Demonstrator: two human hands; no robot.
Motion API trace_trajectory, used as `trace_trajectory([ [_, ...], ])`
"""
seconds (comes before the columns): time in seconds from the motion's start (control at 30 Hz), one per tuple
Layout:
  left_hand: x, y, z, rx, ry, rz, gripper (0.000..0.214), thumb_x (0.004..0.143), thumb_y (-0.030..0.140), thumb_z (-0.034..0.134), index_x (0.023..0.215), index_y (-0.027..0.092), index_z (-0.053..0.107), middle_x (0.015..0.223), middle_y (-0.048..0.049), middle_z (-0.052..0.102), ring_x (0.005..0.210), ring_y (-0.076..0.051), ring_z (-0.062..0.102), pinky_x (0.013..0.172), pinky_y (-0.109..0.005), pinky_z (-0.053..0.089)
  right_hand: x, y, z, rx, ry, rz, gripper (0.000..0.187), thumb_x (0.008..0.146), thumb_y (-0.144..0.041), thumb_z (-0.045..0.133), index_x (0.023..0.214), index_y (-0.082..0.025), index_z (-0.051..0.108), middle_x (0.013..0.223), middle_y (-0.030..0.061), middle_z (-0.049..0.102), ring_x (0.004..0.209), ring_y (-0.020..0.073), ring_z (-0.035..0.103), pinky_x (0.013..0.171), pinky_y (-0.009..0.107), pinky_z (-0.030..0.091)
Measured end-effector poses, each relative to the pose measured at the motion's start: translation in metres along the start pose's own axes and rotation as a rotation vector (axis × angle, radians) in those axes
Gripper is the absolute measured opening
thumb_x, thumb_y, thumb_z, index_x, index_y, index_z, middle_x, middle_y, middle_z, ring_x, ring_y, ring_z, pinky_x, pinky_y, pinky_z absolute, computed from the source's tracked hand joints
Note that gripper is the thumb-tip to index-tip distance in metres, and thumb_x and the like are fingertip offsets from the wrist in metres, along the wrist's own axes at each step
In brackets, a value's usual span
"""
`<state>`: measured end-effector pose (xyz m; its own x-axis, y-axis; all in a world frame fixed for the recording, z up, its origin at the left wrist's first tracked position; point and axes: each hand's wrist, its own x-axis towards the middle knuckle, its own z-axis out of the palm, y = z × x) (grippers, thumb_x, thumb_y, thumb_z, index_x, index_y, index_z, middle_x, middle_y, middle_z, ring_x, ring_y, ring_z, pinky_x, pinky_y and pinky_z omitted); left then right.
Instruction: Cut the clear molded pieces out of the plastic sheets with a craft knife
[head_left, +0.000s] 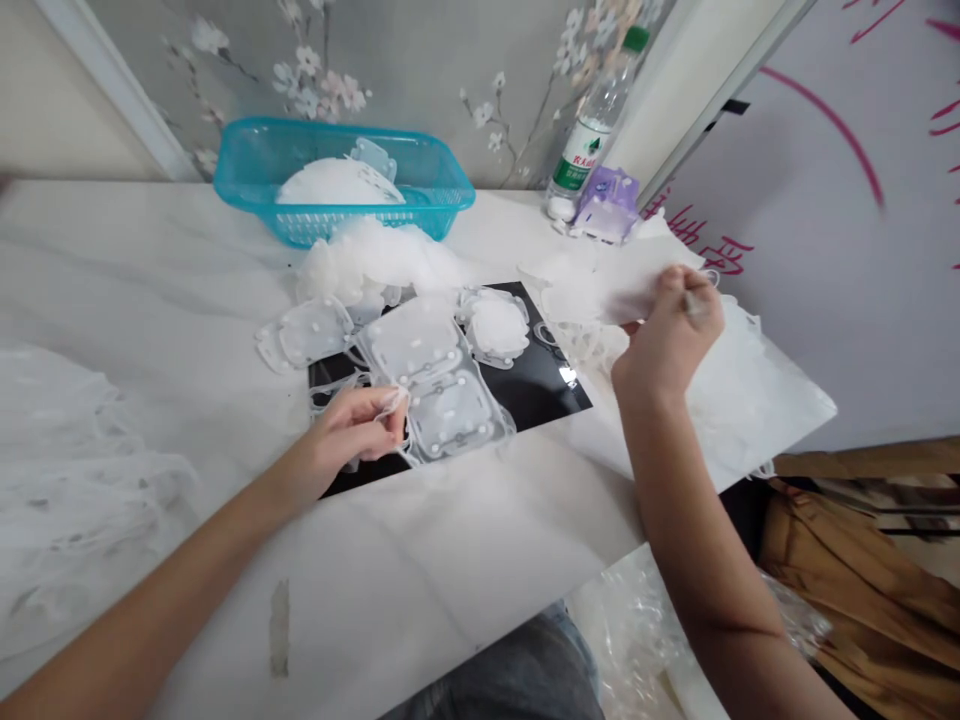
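My left hand (365, 425) is closed in a pinch on a thin white plastic strip (391, 402) at the left edge of the translucent plastic pieces (454, 408). Those pieces are flat, with rounded corners and small holes, and lie on a black board (547, 376). Raised at the right, my right hand (671, 335) has its fingers curled shut in front of a pile of white sheets (600, 275). A small greyish bit shows at its fingers, blurred, so I cannot make out what it is. A stack of smaller translucent pieces (499, 328) sits on the board between the hands.
Behind the board stands a blue plastic basket (442, 190) holding white pieces. A water bottle (581, 150) and a purple packet (611, 200) stand at the back right. White plastic scraps (82, 480) cover the left side. A clear plastic bag (637, 630) lies below the table edge.
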<state>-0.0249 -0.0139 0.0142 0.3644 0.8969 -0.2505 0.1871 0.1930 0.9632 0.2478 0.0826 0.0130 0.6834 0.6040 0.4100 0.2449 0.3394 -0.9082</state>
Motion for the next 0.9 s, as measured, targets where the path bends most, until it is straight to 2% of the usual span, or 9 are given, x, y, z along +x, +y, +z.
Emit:
trace_trajectory([
  [0.07,0.001,0.000,0.004,0.044,0.084,0.020,0.021,0.068,0.035,0.050,0.058,0.019,0.041,0.058,0.0023,0.038,0.053,-0.010,0.034,0.046,-0.022,0.027,-0.013,-0.007,0.003,-0.107,-0.174,-0.204,0.018,0.086,-0.037,0.050,0.087,-0.020,0.055,0.084,0.0057,0.062,0.080,0.0192,0.062,0.058,0.031,0.050],
  [0.13,0.001,-0.002,0.009,0.130,0.198,0.044,0.031,0.071,0.038,0.055,0.056,0.019,0.036,0.066,0.0004,0.047,0.062,-0.011,0.044,0.054,-0.021,0.036,-0.029,-0.012,0.005,-0.257,-0.471,-0.392,0.016,0.085,-0.034,0.053,0.086,-0.021,0.061,0.087,0.0059,0.065,0.087,0.0215,0.062,0.068,0.036,0.051],
  [0.2,0.002,-0.005,0.014,0.200,0.328,0.057,0.038,0.071,0.034,0.059,0.054,0.019,0.028,0.076,-0.0009,0.055,0.075,-0.014,0.052,0.064,-0.022,0.040,-0.041,-0.015,0.007,-0.398,-0.809,-0.490,0.013,0.083,-0.031,0.057,0.085,-0.021,0.065,0.086,0.0059,0.068,0.087,0.0232,0.061,0.072,0.039,0.051],
  [0.27,0.003,-0.008,0.017,0.249,0.455,0.057,0.039,0.071,0.027,0.059,0.054,0.019,0.024,0.081,-0.0011,0.059,0.084,-0.015,0.056,0.070,-0.023,0.041,-0.049,-0.016,0.009,-0.456,-1.029,-0.546,0.013,0.082,-0.029,0.058,0.088,-0.021,0.066,0.090,0.0070,0.069,0.091,0.0249,0.060,0.075,0.041,0.051],
  [0.37,0.003,-0.010,0.018,0.329,0.547,0.081,0.029,0.067,0.017,0.054,0.056,0.020,0.028,0.085,-0.0011,0.061,0.089,-0.017,0.056,0.074,-0.025,0.041,-0.057,-0.015,0.011,-0.376,-1.118,-0.654,0.018,0.085,-0.027,0.055,0.098,-0.020,0.065,0.104,0.0084,0.068,0.104,0.0249,0.056,0.086,0.043,0.049],
  [0.43,0.002,-0.011,0.016,0.311,0.519,0.089,0.024,0.063,0.013,0.051,0.056,0.020,0.029,0.085,-0.0009,0.060,0.087,-0.017,0.057,0.075,-0.026,0.043,-0.063,-0.015,0.014,-0.315,-1.163,-0.717,0.022,0.086,-0.027,0.053,0.104,-0.019,0.063,0.111,0.0090,0.065,0.107,0.0232,0.054,0.091,0.041,0.047],
  [0.6,-0.003,-0.010,0.010,0.050,0.369,0.123,0.019,0.058,0.011,0.045,0.056,0.020,0.029,0.080,0.0011,0.058,0.063,-0.012,0.055,0.061,-0.025,0.043,-0.074,-0.013,0.018,-0.298,-1.212,-0.798,0.027,0.088,-0.026,0.050,0.112,-0.018,0.060,0.119,0.0089,0.062,0.110,0.0212,0.053,0.094,0.040,0.046],
  [0.77,-0.007,-0.009,0.004,-0.029,0.026,0.131,0.022,0.053,0.011,0.042,0.049,0.020,0.022,0.049,0.0029,0.048,0.045,-0.009,0.036,0.046,-0.025,0.027,-0.074,-0.011,0.020,-0.247,-1.261,-0.864,0.025,0.087,-0.029,0.052,0.108,-0.020,0.063,0.119,0.0065,0.062,0.110,0.0206,0.054,0.094,0.039,0.046],
  [0.9,-0.007,-0.006,0.002,-0.137,-0.043,0.111,0.020,0.051,0.016,0.042,0.046,0.019,0.023,0.041,0.0031,0.030,0.043,-0.009,0.023,0.045,-0.028,0.016,-0.079,-0.006,0.026,-0.221,-1.305,-0.912,0.025,0.088,-0.032,0.052,0.106,-0.020,0.065,0.118,0.0061,0.063,0.107,0.0205,0.055,0.093,0.037,0.046],
])
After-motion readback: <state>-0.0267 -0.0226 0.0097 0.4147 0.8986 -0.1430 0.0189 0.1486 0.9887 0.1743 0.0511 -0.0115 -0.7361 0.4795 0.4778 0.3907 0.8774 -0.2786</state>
